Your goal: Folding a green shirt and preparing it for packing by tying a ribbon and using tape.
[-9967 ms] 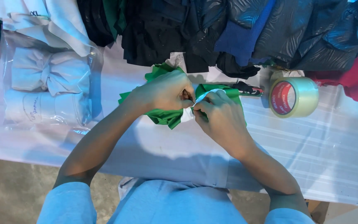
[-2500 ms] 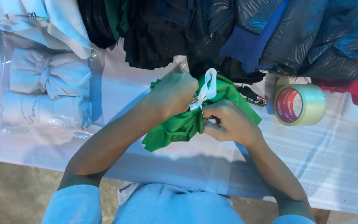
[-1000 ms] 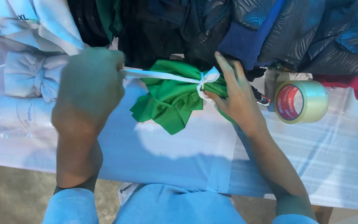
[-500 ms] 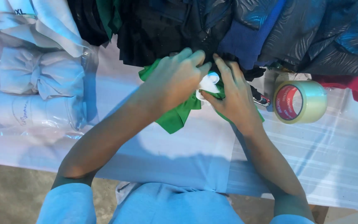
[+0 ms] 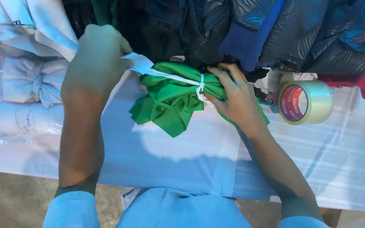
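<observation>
Left hand (image 5: 96, 63): raised above the table, fingers curled shut into a loose fist, pinching the free end of a white strip (image 5: 157, 72). The strip runs taut from that fist rightward to a knot on the green cloth bundle (image 5: 170, 99). The fingertips themselves are hidden from the head camera behind the back of the hand.

Right hand (image 5: 235, 99): lies on the right part of the green bundle, palm down. Fingers are half bent and pressed against the cloth just beside the knot; the thumb and forefinger sit at the knot, though whether they pinch the strip there cannot be told.

Green bundle: gathered tight at the knot, loose folds fanning out to the lower left. It rests on the white table cover (image 5: 317, 160), near the middle of the far edge, touching the dark garments (image 5: 216, 29) piled behind it.

Surroundings: a roll of clear tape (image 5: 306, 102) stands on the cover just right of the right hand. A clear bag of white folded cloth (image 5: 26, 101) lies at the left, well apart from the bundle.
</observation>
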